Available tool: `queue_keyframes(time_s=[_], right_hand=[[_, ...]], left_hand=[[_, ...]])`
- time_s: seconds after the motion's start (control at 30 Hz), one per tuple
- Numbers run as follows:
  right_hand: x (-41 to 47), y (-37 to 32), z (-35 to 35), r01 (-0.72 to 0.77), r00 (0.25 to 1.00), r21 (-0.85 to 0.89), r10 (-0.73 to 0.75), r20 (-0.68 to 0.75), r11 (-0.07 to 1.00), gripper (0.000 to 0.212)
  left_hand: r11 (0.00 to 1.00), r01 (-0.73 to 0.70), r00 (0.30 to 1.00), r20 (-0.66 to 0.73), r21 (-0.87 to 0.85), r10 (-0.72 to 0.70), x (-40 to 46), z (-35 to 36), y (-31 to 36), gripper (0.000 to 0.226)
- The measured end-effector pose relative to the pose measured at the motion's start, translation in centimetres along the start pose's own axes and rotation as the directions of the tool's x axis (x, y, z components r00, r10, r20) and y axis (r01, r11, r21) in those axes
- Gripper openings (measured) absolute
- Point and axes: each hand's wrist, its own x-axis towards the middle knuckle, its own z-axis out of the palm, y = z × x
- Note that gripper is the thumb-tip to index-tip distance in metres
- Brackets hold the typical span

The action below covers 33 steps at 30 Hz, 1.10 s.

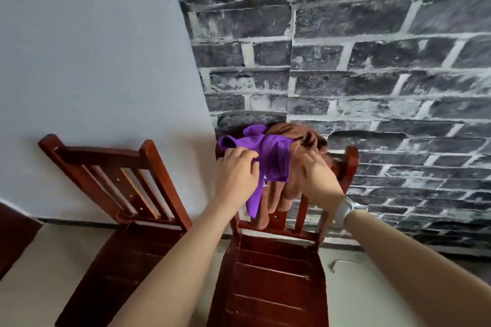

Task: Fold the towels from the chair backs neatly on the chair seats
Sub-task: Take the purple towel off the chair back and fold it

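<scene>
a: where are the towels?

b: both are bunched over the top rail of the right chair (268, 268). the purple towel (268, 156) lies on top, and the brown towel (289, 135) sits under and behind it, with a fold hanging down over the slats. the left chair (111, 180) has a bare back, and both seats have nothing on them.

a: and the hands?

b: the left hand (236, 170) has its fingers curled into the purple towel at its left end. the right hand (316, 170) lies on the cloth at the right end, where purple meets brown; its fingertips are buried in the folds, so i cannot tell if it is gripping.

a: which way does the purple one run?

b: its long axis lies left to right along the rail, between the 2 hands, with a tail hanging down near the left wrist. each hand is at 1 end, so i judge a straight lift up and toward the seat below would free it. the risk is the brown one dragging along.
</scene>
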Motion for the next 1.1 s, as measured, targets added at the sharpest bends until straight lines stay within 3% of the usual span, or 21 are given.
queue_keyframes(time_s=[0.07,0.23,0.43,0.57,0.73,0.9,1.0,1.1], right_hand=[[1.6,0.1,0.7,-0.046,0.999,0.0,0.046,0.004,0.999,0.04],[3.9,0.6,2.6,-0.191,0.981,0.153,0.193,-0.002,0.97,0.042],[4.6,1.7,3.4,-0.321,0.942,0.334,0.337,0.012,0.886,0.042],[4.5,1.7,3.6,-0.261,0.961,0.261,0.276,-0.02,0.929,0.043],[4.3,1.6,3.8,-0.178,0.983,0.082,0.18,-0.023,0.981,0.05],[4.5,1.4,3.9,-0.18,0.983,0.025,0.18,-0.022,0.983,0.055],[4.6,1.5,3.7,-0.203,0.979,0.051,0.204,-0.006,0.978,0.054],[4.6,1.7,3.7,-0.191,0.982,0.03,0.191,0.013,0.981,0.054]], left_hand=[[0.994,-0.069,0.998,0.012,0.088,0.069,3.4,0.8,-0.6,0.031],[0.967,-0.146,0.965,0.244,0.207,0.093,8.9,3.7,-2.0,0.04],[0.995,-0.098,0.985,0.139,-0.032,0.101,10.4,4.5,-3.2,0.019],[0.971,0.035,0.99,0.142,-0.236,-0.001,9.7,4.3,-4.1,0.016],[0.841,0.18,0.983,0.062,-0.51,-0.172,10.2,2.7,-4.7,0.016],[0.666,0.155,0.944,-0.089,-0.73,-0.318,11.1,-1.5,-4.5,0.02],[0.705,0.137,0.973,-0.04,-0.696,-0.229,9.2,-2.8,-5.6,0.016],[0.874,0.151,0.974,0.218,-0.462,-0.053,5.7,-2.4,-7.9,0.023]])
